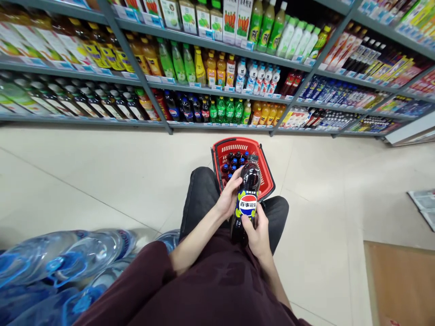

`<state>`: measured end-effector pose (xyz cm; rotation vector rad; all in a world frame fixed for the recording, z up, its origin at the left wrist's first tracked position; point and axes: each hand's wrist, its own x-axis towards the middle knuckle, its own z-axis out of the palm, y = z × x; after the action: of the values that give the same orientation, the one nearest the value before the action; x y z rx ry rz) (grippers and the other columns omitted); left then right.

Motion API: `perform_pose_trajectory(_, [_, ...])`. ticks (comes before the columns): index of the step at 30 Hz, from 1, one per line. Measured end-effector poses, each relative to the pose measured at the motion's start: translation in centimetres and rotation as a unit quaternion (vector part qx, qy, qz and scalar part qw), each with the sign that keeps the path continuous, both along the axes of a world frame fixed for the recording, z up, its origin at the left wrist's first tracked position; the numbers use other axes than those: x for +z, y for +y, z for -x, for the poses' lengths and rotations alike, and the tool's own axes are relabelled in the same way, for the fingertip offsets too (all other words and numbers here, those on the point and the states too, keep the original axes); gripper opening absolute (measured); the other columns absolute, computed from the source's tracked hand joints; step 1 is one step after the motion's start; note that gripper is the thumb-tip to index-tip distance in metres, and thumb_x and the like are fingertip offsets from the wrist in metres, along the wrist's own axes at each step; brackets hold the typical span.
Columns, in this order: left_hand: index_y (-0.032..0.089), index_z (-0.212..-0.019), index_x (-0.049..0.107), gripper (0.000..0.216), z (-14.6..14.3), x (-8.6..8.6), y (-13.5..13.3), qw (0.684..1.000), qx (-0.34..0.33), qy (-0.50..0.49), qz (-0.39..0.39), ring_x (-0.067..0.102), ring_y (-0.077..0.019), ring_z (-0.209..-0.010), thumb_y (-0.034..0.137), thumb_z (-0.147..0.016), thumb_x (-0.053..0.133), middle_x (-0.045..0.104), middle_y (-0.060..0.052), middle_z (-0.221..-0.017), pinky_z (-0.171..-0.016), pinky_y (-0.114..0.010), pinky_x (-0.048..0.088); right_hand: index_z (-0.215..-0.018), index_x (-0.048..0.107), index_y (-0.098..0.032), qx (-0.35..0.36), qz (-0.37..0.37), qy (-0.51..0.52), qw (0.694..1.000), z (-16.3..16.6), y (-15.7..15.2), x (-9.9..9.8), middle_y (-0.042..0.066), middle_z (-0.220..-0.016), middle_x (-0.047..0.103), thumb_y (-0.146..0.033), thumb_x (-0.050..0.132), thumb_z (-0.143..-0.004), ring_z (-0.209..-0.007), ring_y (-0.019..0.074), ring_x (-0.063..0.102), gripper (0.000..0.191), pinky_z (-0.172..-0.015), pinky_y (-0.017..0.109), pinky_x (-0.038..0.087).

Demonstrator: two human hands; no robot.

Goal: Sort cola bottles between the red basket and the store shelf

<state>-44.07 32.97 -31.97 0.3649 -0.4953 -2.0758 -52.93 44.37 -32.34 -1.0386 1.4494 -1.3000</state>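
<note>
A dark cola bottle (pixel 250 179) with a blue, red and white label and a black cap is held upright in front of my body. My left hand (pixel 229 195) wraps its left side near the shoulder. My right hand (pixel 257 228) grips the lower right part, the thumb lying across the bottom of the label. Just beyond the bottle, between my knees, a red shopping basket (pixel 268 174) stands on the floor. Inside it are several dark bottles (pixel 234 161) with blue or black caps. The held bottle hides part of the basket.
Shelves (pixel 217 88) of bottled drinks run across the far side, with cola and green soda bottles (pixel 230 110) on the lowest level. Large water jugs (pixel 68 258) stand at my left. A brown board (pixel 401 280) lies on the floor at the lower right.
</note>
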Motion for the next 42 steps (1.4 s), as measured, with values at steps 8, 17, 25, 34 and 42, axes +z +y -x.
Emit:
perform_pose_trajectory(8, [0.021, -0.151, 0.049, 0.068, -0.4, 0.1, -0.2, 0.999, -0.047, 0.010, -0.021, 0.073, -0.0340, -0.114, 0.045, -0.091, 0.069, 0.069, -0.014, -0.136, -0.096, -0.049, 0.062, -0.126, 0.061, -0.017, 0.013, -0.010, -0.041, 0.999, -0.3, 0.0, 0.0, 0.005, -0.104, 0.072, -0.046, 0.071, -0.092, -0.091, 0.0130, 0.068, 0.046, -0.084, 0.022, 0.056])
perform_pose_trajectory(17, [0.014, -0.141, 0.058, 0.066, -1.3, 0.0, -0.3, 0.995, -0.082, 0.039, -0.034, 0.074, -0.0363, -0.102, 0.038, -0.080, 0.060, 0.075, -0.014, -0.122, -0.088, -0.050, 0.061, -0.132, 0.057, -0.017, 0.052, -0.019, -0.192, 0.980, -0.4, 0.0, -0.6, 0.010, -0.111, 0.073, -0.050, 0.072, -0.090, -0.101, 0.0218, 0.073, 0.056, -0.095, 0.038, 0.062])
perform_pose_trajectory(25, [0.023, -0.157, 0.042, 0.082, -1.4, -0.4, 0.2, 0.997, -0.060, 0.031, 0.041, 0.072, -0.0372, -0.113, 0.035, -0.081, 0.070, 0.067, -0.014, -0.139, -0.095, -0.055, 0.060, -0.120, 0.057, -0.016, 0.117, -0.016, -0.308, 0.944, -0.7, 0.4, -1.6, 0.009, -0.091, 0.073, -0.051, 0.066, -0.093, -0.082, 0.0211, 0.074, 0.045, -0.071, 0.035, 0.064])
perform_pose_trajectory(34, [0.028, -0.157, 0.048, 0.081, -1.2, -0.1, 0.4, 0.996, 0.008, -0.040, 0.078, 0.059, -0.0360, -0.136, 0.034, -0.083, 0.080, 0.059, -0.011, -0.151, -0.117, -0.050, 0.047, -0.120, 0.055, -0.018, 0.093, -0.019, -0.299, 0.949, -0.6, 0.2, -2.4, 0.009, -0.099, 0.072, -0.049, 0.071, -0.090, -0.077, 0.0189, 0.074, 0.046, -0.069, 0.033, 0.065])
perform_pose_trajectory(42, [0.027, -0.153, 0.057, 0.077, -1.2, -0.7, 0.0, 0.981, 0.062, -0.128, 0.135, 0.057, -0.0349, -0.137, 0.033, -0.082, 0.085, 0.062, -0.010, -0.149, -0.115, -0.045, 0.047, -0.119, 0.057, -0.019, 0.078, -0.046, -0.280, 0.956, -0.6, 0.2, -1.6, 0.009, -0.106, 0.073, -0.047, 0.073, -0.089, -0.079, 0.0192, 0.076, 0.043, -0.072, 0.032, 0.065])
